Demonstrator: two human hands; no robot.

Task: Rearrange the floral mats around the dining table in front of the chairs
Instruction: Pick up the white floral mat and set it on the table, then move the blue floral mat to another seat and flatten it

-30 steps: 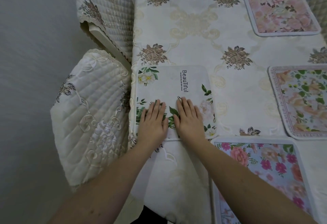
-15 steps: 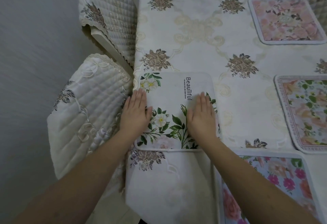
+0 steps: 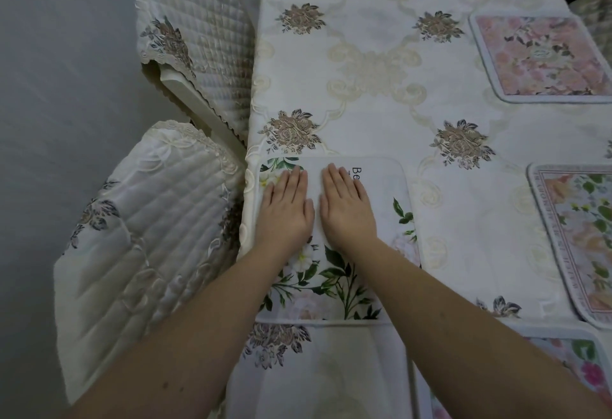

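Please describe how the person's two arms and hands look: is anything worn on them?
Both forearms are bare, with no sleeves in view. The left hand and right hand wear no gloves, rings, watch or bracelets. Nail details are too small to tell.

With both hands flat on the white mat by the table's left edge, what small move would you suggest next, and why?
Probably lift both hands off. The left hand and right hand lie flat, side by side, on the white floral mat, which already sits square to the table edge, directly in front of the near quilted chair. It looks placed, so I would move on to another mat.
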